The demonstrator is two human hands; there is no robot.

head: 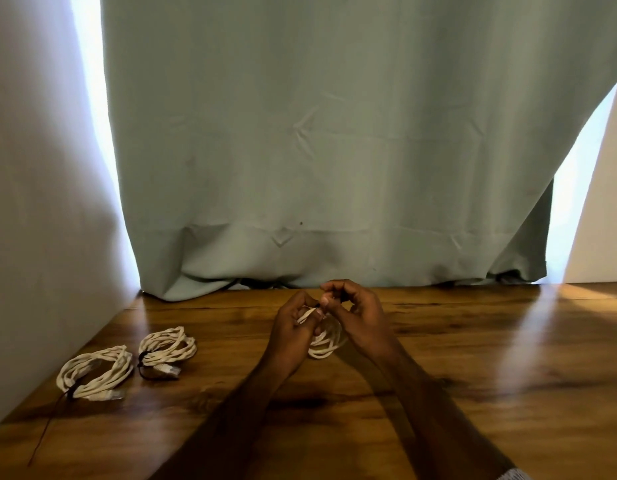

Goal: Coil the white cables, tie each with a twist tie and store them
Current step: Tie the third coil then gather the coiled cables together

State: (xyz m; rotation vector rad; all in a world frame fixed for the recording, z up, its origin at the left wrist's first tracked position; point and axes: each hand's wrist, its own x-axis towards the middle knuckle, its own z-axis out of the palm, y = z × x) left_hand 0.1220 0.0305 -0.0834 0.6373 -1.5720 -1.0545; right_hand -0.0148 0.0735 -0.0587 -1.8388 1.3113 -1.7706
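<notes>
1. Nearest the camera, two bare forearms are seen reaching forward over the wooden bench (pixel 473 393), with a scrap of grey sleeve (pixel 513 475) showing at the lower right edge.
2. A coiled white cable (pixel 326 342) is held just above the bench, near its middle, between both hands.
3. The left hand (pixel 293 336) is curled round the coil's left side, its grip clamped on the strands.
4. The right hand (pixel 355 315) is raised at the top of the coil, its fingertips pinched together on a thin dark twist tie (pixel 342 300); how far the tie is wound cannot be told.
5. Two finished coils are laid on the bench at the left, well apart from the hands: a larger coil (pixel 94 372) nearer the wall and a smaller coil (pixel 167 349) just beside it, each bound with a dark tie.
6. A pale green curtain (pixel 334 150) is hung behind the bench, its hem resting on the far edge.
</notes>
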